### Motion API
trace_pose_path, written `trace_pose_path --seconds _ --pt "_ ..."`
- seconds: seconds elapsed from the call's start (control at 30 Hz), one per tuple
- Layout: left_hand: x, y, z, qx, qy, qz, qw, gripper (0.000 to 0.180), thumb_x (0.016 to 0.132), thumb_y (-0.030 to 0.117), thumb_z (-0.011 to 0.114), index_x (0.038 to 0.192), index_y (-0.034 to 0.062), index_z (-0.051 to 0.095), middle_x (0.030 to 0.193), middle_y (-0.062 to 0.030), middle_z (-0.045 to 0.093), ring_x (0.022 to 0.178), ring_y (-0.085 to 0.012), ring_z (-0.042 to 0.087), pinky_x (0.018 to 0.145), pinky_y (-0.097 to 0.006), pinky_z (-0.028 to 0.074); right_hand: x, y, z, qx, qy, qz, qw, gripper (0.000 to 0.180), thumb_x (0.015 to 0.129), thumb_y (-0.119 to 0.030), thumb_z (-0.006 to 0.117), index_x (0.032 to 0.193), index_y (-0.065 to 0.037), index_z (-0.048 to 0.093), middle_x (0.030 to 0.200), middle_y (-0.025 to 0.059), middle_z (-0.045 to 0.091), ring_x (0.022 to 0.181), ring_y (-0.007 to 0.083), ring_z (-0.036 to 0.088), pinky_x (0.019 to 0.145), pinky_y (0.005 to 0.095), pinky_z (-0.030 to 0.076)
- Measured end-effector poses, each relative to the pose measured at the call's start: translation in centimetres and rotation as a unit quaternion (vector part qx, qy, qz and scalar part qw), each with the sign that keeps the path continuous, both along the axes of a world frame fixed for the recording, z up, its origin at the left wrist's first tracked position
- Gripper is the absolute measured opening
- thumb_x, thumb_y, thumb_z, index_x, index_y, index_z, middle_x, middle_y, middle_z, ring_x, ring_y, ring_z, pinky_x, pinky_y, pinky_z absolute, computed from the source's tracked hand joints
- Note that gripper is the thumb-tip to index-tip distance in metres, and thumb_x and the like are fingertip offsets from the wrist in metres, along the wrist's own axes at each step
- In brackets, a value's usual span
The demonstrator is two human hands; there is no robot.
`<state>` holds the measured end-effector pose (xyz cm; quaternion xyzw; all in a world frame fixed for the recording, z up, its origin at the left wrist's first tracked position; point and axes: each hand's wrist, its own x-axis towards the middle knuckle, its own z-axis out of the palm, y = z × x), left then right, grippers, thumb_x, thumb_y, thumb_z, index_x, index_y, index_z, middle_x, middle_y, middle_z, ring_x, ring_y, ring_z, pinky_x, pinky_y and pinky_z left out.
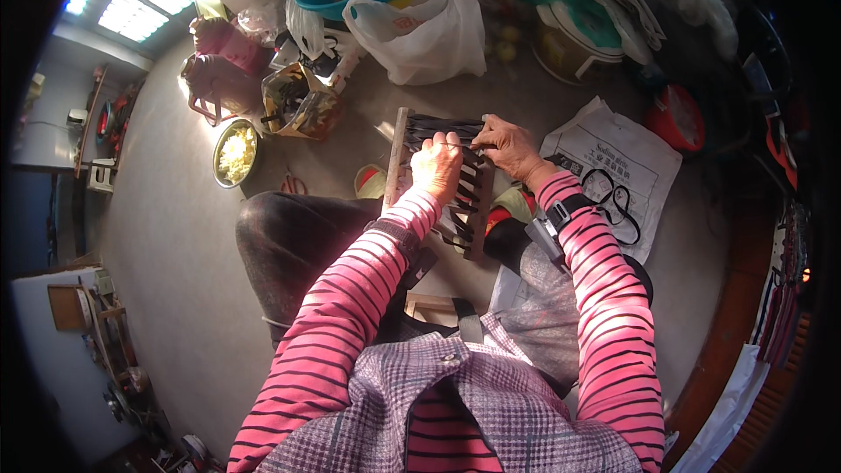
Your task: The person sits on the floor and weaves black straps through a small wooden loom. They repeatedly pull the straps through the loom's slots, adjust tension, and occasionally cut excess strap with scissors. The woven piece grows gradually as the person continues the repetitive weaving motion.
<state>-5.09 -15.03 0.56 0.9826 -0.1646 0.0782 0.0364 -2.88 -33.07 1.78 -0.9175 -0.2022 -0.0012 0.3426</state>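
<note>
From where I stand, I see a narrow wooden frame (396, 147) at twelve o'clock from the seated person (526, 394), its two long rails running roughly from six toward twelve. Black strips (429, 126) span the rails, crowded together near the twelve o'clock end, slanting with clear gaps toward six; the middle is partly covered.
</note>
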Motion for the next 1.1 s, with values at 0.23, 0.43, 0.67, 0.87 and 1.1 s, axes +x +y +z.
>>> trace_pose_path --seconds 0.23,0.43,0.67,0.87,1.1 --pt "-1.2 0.0 0.6 -0.052 0.018 -0.071 0.996 0.036 0.07 0.005 0.066 0.104 0.0102 0.056 0.096 -0.0078 0.055 0.084 -0.0254 0.062 0.064 -0.036 0.054 -0.2 -0.8 0.8 -0.065 -0.097 -0.001 0.993 0.013 0.074 -0.005 0.064 0.079 -0.016 0.069 0.088 0.0027 0.055 0.084 0.0224 0.064 0.07 0.0361 0.053" --pt "-0.8 -0.1 0.6 -0.096 0.013 -0.047 0.994 0.034 0.072 0.005 0.063 0.104 0.0093 0.058 0.097 -0.0086 0.057 0.087 -0.0273 0.062 0.065 -0.037 0.054 -0.1 -0.3 1.1 -0.114 -0.134 -0.021 0.984 0.01 0.076 -0.007 0.063 0.082 -0.014 0.067 0.092 0.0048 0.055 0.085 0.0246 0.064 0.069 0.038 0.053" --pt "-0.7 0.2 0.4 -0.118 0.02 -0.04 0.992 0.027 0.075 0.008 0.064 0.1 0.0076 0.055 0.097 -0.0101 0.057 0.089 -0.0278 0.062 0.066 -0.038 0.054 0.0 -0.3 1.4 -0.129 -0.029 -0.033 0.991 0.007 0.076 -0.014 0.066 0.082 -0.013 0.063 0.097 0.0085 0.057 0.087 0.0301 0.065 0.074 0.0417 0.053" --pt "-0.7 0.2 0.3 -0.111 0.033 -0.009 0.993 0.026 0.076 0.009 0.064 0.099 0.0072 0.053 0.098 -0.0102 0.057 0.091 -0.0277 0.063 0.067 -0.038 0.055 -0.3 0.8 0.8 -0.139 0.01 -0.003 0.99 0.014 0.075 -0.018 0.07 0.086 -0.014 0.062 0.101 0.0109 0.059 0.087 0.0321 0.066 0.078 0.0433 0.053" --pt "-1.5 0.5 0.4 -0.123 0.021 -0.047 0.991 0.028 0.074 0.007 0.064 0.099 0.0074 0.052 0.098 -0.011 0.057 0.089 -0.0281 0.063 0.067 -0.039 0.054 -0.2 1.4 -0.6 -0.202 -0.175 0.007 0.964 0.016 0.076 -0.011 0.065 0.089 -0.011 0.055 0.092 0.01 0.056 0.081 0.0274 0.067 0.063 0.0377 0.056"
